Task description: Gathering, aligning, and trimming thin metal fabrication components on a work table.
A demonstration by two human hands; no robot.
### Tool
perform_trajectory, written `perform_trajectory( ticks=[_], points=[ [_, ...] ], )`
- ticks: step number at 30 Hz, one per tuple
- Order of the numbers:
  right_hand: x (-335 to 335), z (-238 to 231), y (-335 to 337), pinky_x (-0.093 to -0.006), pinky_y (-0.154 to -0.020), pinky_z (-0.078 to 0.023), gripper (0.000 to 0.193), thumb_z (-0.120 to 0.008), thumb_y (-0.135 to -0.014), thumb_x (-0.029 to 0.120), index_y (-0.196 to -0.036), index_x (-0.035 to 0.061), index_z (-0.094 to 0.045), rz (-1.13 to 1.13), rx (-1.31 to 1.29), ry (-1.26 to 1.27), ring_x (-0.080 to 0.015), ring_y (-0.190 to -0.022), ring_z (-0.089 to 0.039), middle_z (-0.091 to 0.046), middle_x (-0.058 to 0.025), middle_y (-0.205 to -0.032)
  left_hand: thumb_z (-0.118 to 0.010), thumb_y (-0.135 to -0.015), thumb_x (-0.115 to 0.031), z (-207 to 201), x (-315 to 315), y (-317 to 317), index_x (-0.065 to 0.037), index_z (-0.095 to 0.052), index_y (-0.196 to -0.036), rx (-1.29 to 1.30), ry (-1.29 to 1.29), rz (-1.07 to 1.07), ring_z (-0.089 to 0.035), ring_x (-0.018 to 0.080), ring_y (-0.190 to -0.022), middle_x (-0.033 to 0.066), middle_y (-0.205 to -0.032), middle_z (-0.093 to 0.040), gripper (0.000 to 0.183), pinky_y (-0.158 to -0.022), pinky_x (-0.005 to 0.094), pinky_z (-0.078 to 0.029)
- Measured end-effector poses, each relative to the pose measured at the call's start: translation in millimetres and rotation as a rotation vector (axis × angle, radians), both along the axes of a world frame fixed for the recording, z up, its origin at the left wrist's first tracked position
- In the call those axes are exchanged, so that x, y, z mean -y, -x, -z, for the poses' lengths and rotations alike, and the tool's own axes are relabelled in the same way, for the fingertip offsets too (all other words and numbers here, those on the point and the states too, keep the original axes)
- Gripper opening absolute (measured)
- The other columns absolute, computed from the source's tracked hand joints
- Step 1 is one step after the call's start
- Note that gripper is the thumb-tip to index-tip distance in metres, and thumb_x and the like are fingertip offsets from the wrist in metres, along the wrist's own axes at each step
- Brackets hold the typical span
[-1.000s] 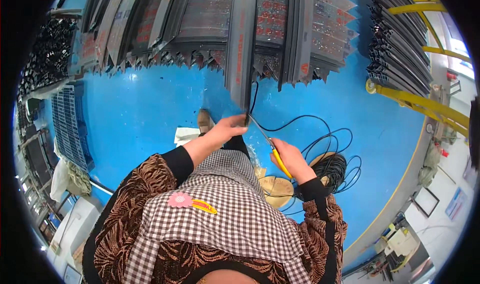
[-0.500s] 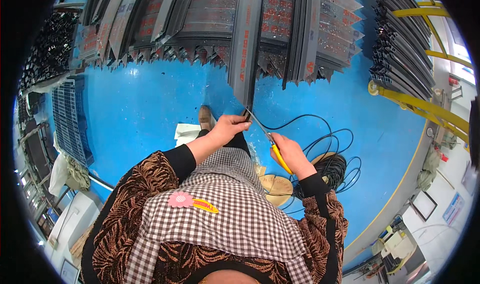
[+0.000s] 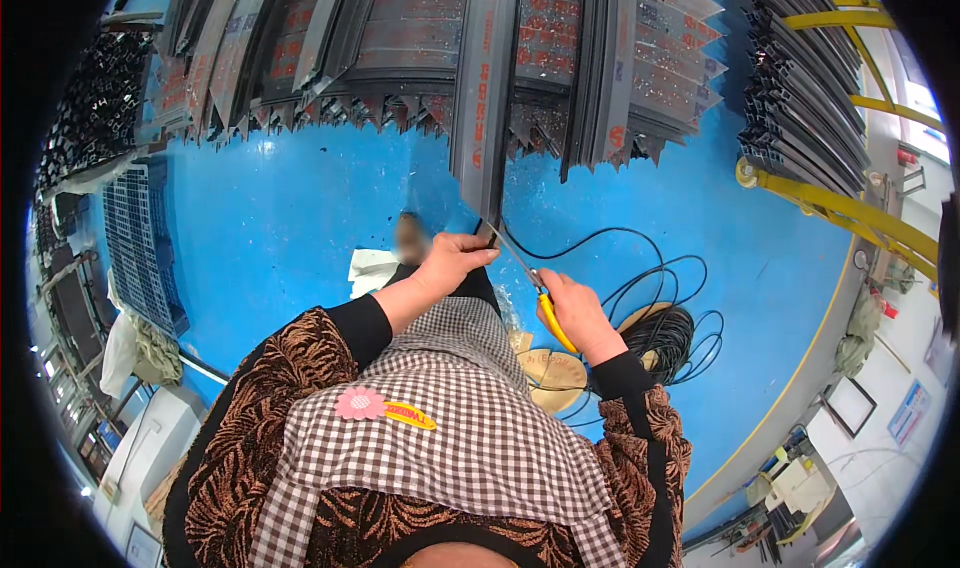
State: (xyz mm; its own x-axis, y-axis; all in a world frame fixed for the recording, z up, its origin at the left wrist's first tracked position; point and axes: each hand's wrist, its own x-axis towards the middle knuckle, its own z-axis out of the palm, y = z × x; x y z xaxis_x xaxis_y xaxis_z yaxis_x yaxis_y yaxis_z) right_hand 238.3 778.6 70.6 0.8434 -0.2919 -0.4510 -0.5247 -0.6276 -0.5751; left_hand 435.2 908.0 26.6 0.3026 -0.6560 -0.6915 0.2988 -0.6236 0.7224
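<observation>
My right hand (image 3: 580,315) is closed round a pair of scissors (image 3: 553,318) with yellow handles. Their narrow metal blades point up and left, the tips at the pointed lower end of a long dark grey profile (image 3: 478,158). Close below that end, my left hand (image 3: 452,261) pinches a thin black strip (image 3: 493,238). Whether the blades are parted around the strip is too small to tell. A black cord runs from beside the profile's end to a loose coil (image 3: 662,338) on the floor at my right.
Ahead lies a broad stack of grey profiles (image 3: 410,38) with jagged, pointed ends. More profiles (image 3: 800,88) rest on a yellow rack (image 3: 850,208) to the right. A blue plastic pallet (image 3: 145,243) stands at the left. Round brown cardboard pieces (image 3: 560,371) lie beside the coil.
My right hand and the scissors have shifted slightly left and down. The profile's lower end sits a little further left. My left hand keeps its pinch in almost the same place.
</observation>
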Motion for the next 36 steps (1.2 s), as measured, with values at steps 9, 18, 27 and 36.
perform_trajectory(
  ticks=[9, 18, 27, 36],
  points=[
    [-1.5, 1.2, 7.6, -0.0421, -0.058, -0.045, 0.036, -0.058, -0.077, 0.016, -0.110, 0.0053, -0.047, -0.029, -0.078, 0.023, -0.0364, -0.068, -0.059, -0.060, -0.0160, -0.082, -0.068, -0.078, -0.011, -7.9, 3.3, -0.6, 0.005, -0.067, -0.096, 0.064, 0.005, 0.019, -0.056, 0.0089, -0.068, 0.0053, -0.080, -0.067, 0.024, -0.066, 0.0191, -0.046],
    [22.5, -14.3, 36.6, -0.0325, -0.048, -0.042, 0.037, -0.059, -0.078, 0.011, -0.114, 0.0078, -0.054, 0.863, 0.163, -0.324, -0.0215, -0.050, -0.052, -0.058, -0.0049, -0.068, -0.065, -0.081, -0.008, -59.0, 23.6, 11.8, 0.001, -0.066, -0.093, -0.296, 0.335, 0.585, -0.052, 0.0082, -0.069, 0.0012, -0.080, -0.065, 0.015, -0.065, 0.0213, -0.043],
    [249.7, -7.3, -97.3, -0.0446, -0.056, -0.047, 0.024, -0.060, -0.075, 0.021, -0.094, 0.0088, -0.057, 0.623, 0.170, 0.722, -0.0369, -0.061, -0.059, -0.063, -0.0146, -0.071, -0.062, -0.084, -0.004, -127.4, 70.4, 30.3, -0.002, -0.066, -0.097, -0.402, 0.464, 0.584, -0.053, 0.0085, -0.074, 0.0019, -0.087, -0.064, 0.013, -0.070, 0.0223, -0.044],
    [165.7, -71.7, -97.2, -0.0317, -0.073, -0.045, 0.031, -0.056, -0.077, 0.010, -0.107, 0.0017, -0.056, 0.466, 0.761, -0.039, -0.0227, -0.078, -0.056, -0.061, -0.0119, -0.091, -0.060, -0.084, -0.002, -167.6, 114.7, -19.4, 0.000, -0.064, -0.097, -0.393, 0.444, 0.154, -0.061, 0.0155, -0.084, 0.0083, -0.092, -0.065, 0.014, -0.079, 0.0265, -0.049]
  ],
)
